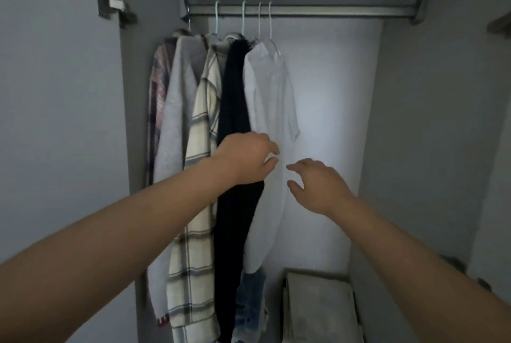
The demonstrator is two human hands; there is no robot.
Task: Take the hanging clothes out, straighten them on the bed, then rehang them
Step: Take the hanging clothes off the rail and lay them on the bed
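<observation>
- Both hands hold nothing: the left hand (247,158) and the right hand (318,185) reach into the wardrobe with fingers loosely spread and slightly bent, apart from each other.
- Wardrobe (414,121): grey interior, open, with a lit back panel.
- Rail (331,10): a metal bar runs across the top; all garments hang at its left end.
- Garments, left to right: a plaid shirt (158,88), a grey sweater (177,121), a cream checked shirt (197,232), a black garment (235,232) and a white shirt (272,99).
- Left hand sits in front of the black garment; the right hand is in front of the white shirt's lower edge. Contact cannot be confirmed.
- Folded grey fabric (318,306) lies on the wardrobe floor at right.
- Denim item (250,304) shows below the white shirt.
- Hinge (113,5) is fixed to the left door.
</observation>
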